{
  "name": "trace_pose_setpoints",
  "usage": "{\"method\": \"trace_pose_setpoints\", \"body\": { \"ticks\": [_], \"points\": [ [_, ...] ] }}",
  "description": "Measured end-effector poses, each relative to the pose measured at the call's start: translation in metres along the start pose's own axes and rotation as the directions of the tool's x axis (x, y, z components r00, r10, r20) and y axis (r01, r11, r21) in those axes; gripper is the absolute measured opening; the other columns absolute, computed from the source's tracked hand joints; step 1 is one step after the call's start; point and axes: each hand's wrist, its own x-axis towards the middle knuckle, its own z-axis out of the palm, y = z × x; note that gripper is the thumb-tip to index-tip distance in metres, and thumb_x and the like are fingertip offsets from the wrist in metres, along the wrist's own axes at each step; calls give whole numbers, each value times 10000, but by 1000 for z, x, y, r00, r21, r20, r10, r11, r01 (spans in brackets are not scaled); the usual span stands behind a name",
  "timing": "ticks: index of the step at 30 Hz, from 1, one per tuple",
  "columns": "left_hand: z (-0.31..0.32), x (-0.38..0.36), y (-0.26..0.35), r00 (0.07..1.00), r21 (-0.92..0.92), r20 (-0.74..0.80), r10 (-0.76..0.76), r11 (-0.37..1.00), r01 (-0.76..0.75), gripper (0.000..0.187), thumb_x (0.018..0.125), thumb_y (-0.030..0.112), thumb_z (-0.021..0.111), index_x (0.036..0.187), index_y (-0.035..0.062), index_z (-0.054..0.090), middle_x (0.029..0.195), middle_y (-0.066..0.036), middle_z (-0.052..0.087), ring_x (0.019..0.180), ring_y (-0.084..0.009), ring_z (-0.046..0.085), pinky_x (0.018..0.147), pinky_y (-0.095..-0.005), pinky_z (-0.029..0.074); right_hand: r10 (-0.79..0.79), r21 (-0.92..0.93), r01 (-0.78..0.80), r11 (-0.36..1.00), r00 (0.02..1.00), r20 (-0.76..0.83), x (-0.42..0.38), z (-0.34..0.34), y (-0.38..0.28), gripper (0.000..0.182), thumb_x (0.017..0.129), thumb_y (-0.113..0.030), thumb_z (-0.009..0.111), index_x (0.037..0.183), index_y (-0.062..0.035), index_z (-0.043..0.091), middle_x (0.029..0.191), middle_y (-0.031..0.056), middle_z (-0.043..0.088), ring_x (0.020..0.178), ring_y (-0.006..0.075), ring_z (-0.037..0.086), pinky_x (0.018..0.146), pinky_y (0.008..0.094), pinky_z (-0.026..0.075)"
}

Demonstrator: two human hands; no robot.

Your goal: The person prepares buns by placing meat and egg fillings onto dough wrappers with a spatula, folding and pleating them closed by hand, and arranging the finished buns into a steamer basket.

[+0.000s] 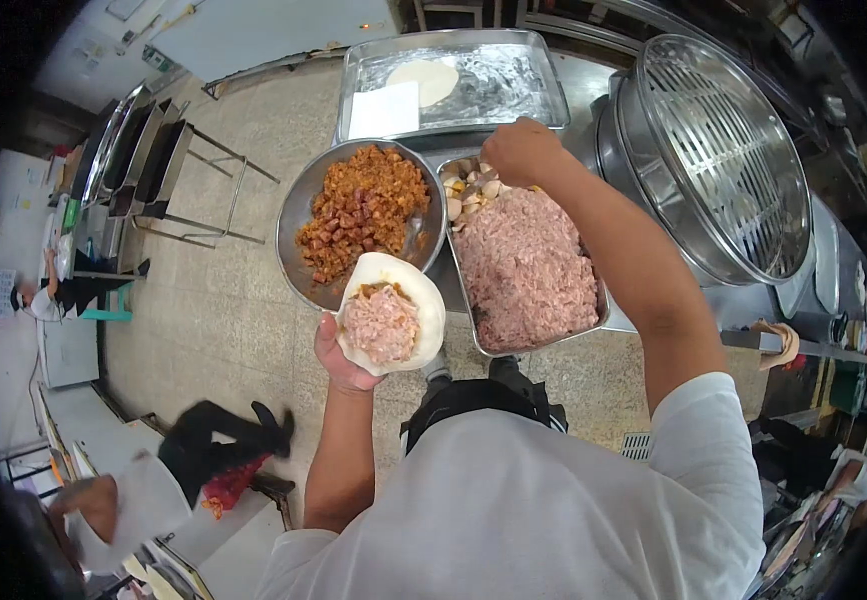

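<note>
On my left hand (341,362) lies a round white dough wrapper (428,308), topped with pink minced meat (382,325) and a little brown filling at its edge. My right hand (517,152) reaches over the far end of a metal tray (606,314), beside pale and brown chunks (469,195). Its fingers point down and are mostly hidden, so what they hold cannot be made out. Pink ground meat (529,270) fills most of that tray. Left of it, a steel bowl (294,215) holds orange-brown diced filling (364,205).
A floured tray (499,75) at the back holds a flat dough round (424,83) and a white sheet (385,110). Large steamer racks (724,160) stand at the right. Other people (219,440) are at the lower left, far left and lower right.
</note>
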Motion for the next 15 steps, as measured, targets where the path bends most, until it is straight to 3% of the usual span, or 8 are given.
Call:
{"method": "trace_pose_setpoints", "body": {
  "ticks": [7,15],
  "points": [
    [-4,-9,-11,991,40,-103,80,996,-76,911,864,554,644,1521,27,297,1543,-209,356,1408,-412,368,1157,-591,293,-96,-16,96,995,995,-9,11,-10,5,236,825,-279,693,952,-92,763,983,111,736,950,302,708,835,405,560],
    [2,-7,-20,983,30,-119,140,990,-137,901,880,554,629,1513,6,297,1529,-224,370,1401,-412,379,1159,-586,294,-245,8,248,969,963,-112,30,5,26,145,803,-215,645,862,-142,756,902,118,722,864,325,692,756,457,538]
  ]
}}
